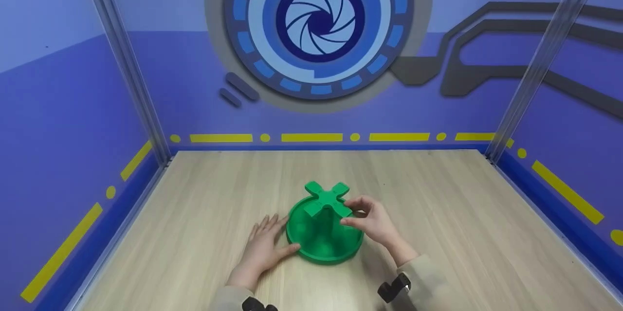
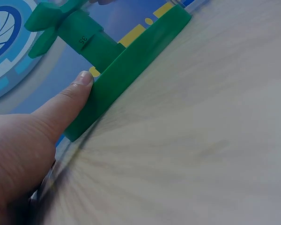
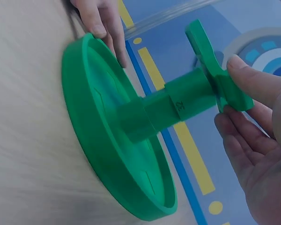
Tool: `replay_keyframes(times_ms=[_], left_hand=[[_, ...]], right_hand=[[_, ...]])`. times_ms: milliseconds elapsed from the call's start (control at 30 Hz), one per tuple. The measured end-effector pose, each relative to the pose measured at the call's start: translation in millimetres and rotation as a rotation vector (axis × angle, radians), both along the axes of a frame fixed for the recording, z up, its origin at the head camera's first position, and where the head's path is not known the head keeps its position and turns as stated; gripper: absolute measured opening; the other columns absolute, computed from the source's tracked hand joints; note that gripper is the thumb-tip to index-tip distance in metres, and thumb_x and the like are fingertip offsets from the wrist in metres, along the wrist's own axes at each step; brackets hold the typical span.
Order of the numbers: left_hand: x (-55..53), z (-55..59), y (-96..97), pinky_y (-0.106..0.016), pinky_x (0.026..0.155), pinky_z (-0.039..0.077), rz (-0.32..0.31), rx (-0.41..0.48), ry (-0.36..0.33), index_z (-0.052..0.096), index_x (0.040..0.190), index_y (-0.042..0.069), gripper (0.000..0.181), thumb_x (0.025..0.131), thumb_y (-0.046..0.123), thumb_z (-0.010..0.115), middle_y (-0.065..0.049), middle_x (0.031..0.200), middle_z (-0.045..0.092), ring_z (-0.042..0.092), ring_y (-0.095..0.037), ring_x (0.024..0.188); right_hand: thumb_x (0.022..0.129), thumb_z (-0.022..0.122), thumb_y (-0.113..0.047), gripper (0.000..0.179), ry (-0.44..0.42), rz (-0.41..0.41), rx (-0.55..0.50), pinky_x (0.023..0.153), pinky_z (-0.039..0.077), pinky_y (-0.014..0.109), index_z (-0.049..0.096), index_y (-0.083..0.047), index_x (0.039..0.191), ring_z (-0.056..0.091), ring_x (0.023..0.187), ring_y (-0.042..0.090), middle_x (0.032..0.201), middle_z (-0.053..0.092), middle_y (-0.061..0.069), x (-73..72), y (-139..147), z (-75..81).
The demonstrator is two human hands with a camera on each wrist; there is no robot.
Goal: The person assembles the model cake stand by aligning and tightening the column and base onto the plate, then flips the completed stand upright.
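Observation:
A round green tray [image 1: 327, 258] with a raised rim lies flat on the table. From its middle rises a stepped green post [image 3: 161, 110] with small numbers on it. At the post's top sits a green four-armed cross piece [image 1: 327, 198]. My right hand [image 1: 375, 223] pinches the near right arm of the cross, thumb [image 3: 248, 77] on one side and fingers [image 3: 243, 133] on the other. On the tray's left side rests my left hand [image 1: 265, 250], fingers spread, with its thumb [image 2: 77, 96] against the rim.
The light wood table [image 1: 204, 194] carries the tray near its middle. Blue printed panels [image 1: 194, 87] stand behind and at both sides, joined by metal corner posts [image 1: 124, 58]. Each wrist wears a black device [image 1: 395, 287] on a strap.

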State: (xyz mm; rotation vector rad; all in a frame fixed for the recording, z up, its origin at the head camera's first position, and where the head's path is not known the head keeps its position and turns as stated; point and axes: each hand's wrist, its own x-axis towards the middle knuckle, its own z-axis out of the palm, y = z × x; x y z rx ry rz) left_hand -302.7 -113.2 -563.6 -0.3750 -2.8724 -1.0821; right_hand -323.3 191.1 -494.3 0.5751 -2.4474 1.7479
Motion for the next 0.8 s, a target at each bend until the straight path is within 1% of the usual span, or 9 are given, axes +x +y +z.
replay_keyframes(times_ms=[67, 167, 400, 500, 667, 800], left_hand=[[-0.1, 0.2, -0.1, -0.064, 0.131, 0.008, 0.0, -0.003, 0.002, 0.045, 0.156, 0.017, 0.091, 0.085, 0.064, 0.073, -0.021, 0.166, 0.035, 0.02, -0.045, 0.158], [-0.4, -0.2, -0.1, -0.064, 0.131, 0.009, 0.002, -0.006, 0.005, 0.045, 0.156, 0.017, 0.091, 0.085, 0.064, 0.074, -0.021, 0.165, 0.035, 0.021, -0.045, 0.158], [-0.5, -0.5, -0.4, -0.064, 0.131, 0.008, 0.002, -0.002, 0.003, 0.046, 0.156, 0.016, 0.09, 0.085, 0.064, 0.074, -0.021, 0.165, 0.036, 0.021, -0.045, 0.158], [-0.5, -0.7, -0.4, -0.064, 0.131, 0.009, 0.0, 0.0, 0.006, 0.046, 0.156, 0.016, 0.09, 0.085, 0.065, 0.073, -0.022, 0.165, 0.036, 0.021, -0.045, 0.158], [-0.9, -1.2, -0.6, -0.064, 0.131, 0.009, 0.001, 0.002, 0.007, 0.046, 0.156, 0.016, 0.09, 0.085, 0.065, 0.073, -0.021, 0.165, 0.036, 0.021, -0.045, 0.158], [-0.4, -1.2, -0.7, -0.064, 0.131, 0.009, 0.003, 0.001, 0.01, 0.046, 0.156, 0.016, 0.09, 0.085, 0.064, 0.074, -0.021, 0.165, 0.036, 0.022, -0.045, 0.158]], right_hand=[[0.084, 0.085, -0.009, 0.037, 0.007, -0.011, -0.005, 0.099, 0.062, 0.04, 0.068, 0.003, 0.114, 0.068, 0.105, 0.021, 0.117, 0.07, 0.021, 1.9, -2.8, -0.2], [0.083, 0.086, -0.009, 0.036, 0.01, -0.028, -0.011, 0.099, 0.062, 0.039, 0.068, 0.003, 0.112, 0.068, 0.106, 0.022, 0.115, 0.07, 0.02, 4.7, -6.7, -0.1], [0.082, 0.087, -0.009, 0.038, -0.005, -0.072, 0.001, 0.102, 0.06, 0.045, 0.066, 0.002, 0.112, 0.069, 0.11, 0.028, 0.115, 0.07, 0.016, 11.3, -13.6, 3.2], [0.082, 0.087, -0.01, 0.039, -0.003, -0.073, 0.012, 0.102, 0.06, 0.046, 0.065, 0.002, 0.111, 0.068, 0.109, 0.027, 0.115, 0.07, 0.016, 12.2, -13.6, 3.4], [0.085, 0.085, -0.009, 0.036, 0.0, -0.062, 0.003, 0.103, 0.059, 0.05, 0.066, 0.002, 0.112, 0.068, 0.109, 0.03, 0.115, 0.07, 0.018, 9.2, -8.6, 7.6], [0.087, 0.082, -0.009, 0.032, 0.025, -0.121, -0.01, 0.104, 0.058, 0.053, 0.067, 0.002, 0.113, 0.068, 0.11, 0.031, 0.114, 0.071, 0.018, 3.1, -1.8, 13.0]])
